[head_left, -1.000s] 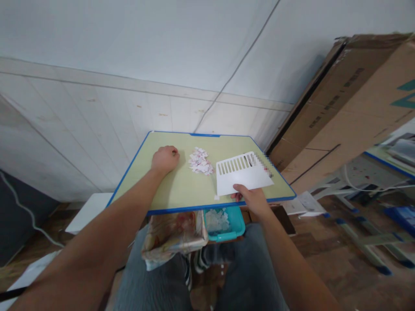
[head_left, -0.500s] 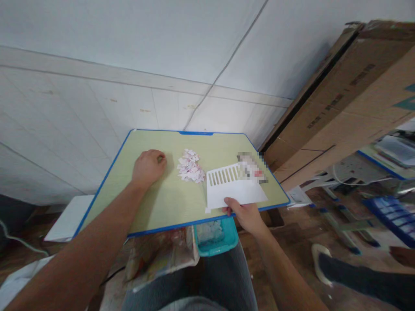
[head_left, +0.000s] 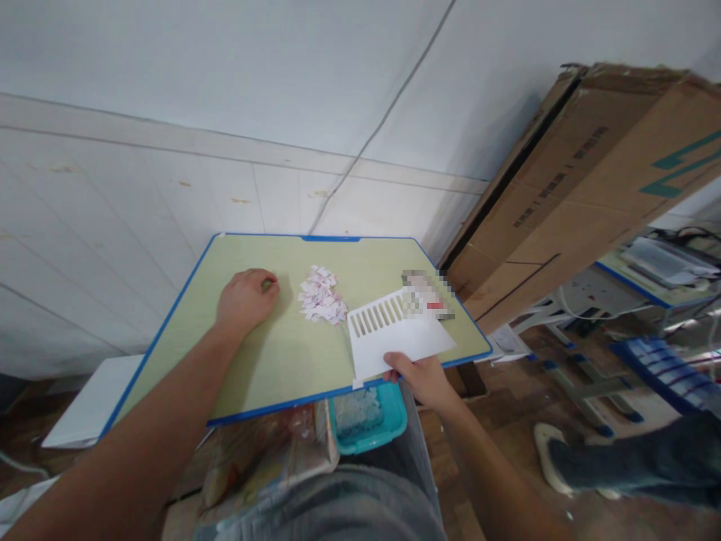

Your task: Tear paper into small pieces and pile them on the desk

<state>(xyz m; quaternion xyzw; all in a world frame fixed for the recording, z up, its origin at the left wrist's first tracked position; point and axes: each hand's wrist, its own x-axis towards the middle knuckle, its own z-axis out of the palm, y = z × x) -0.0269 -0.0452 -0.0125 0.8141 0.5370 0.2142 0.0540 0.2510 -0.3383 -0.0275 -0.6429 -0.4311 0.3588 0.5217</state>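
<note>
Looking down past grey clothing (head_left: 343, 503) at a lined bin (head_left: 327, 454) and, just right of it, a teal tub (head_left: 369, 445) holding pale bits, both by the near edge of the desk (head_left: 282, 368). Gripping a white card (head_left: 399, 342) by its near edge with the right hand (head_left: 426, 380), thumb on top, over the desk's right part. Holding the left hand (head_left: 246, 302) at the desk's left part with fingers curled inward; cannot tell whether closed around anything. Between the hands, seeing a heap of small white-and-pink paper bits (head_left: 321, 295) close by the card's far left corner. Along the card's far edge, showing a row of slots; at its far right, meeting a pixelated item (head_left: 431, 289), too masked to name. Off right, seeing another person's leg (head_left: 631, 462). Beyond the desk, reaching a tall, tilted cardboard box (head_left: 563, 195) and a pale wall (head_left: 253, 90) crossed aslant by a cable (head_left: 388, 113).
</note>
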